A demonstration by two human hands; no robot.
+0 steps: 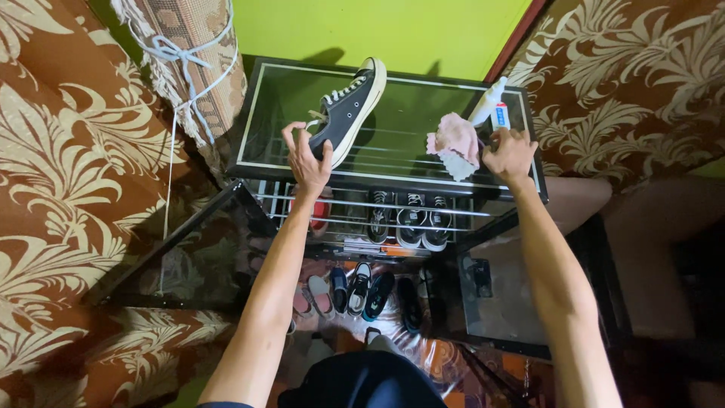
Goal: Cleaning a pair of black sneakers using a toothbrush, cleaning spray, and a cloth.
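Overhead, hands (308,162) rest on glass-topped shoe cabinet (393,113), green wall (377,30) behind.

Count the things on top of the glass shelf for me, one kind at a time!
Sneaker: 1, black with a white sole, held by the left hand
Pink cloth: 1, beside the right hand
White bottle: 1
Small tube: 1
Total: 4
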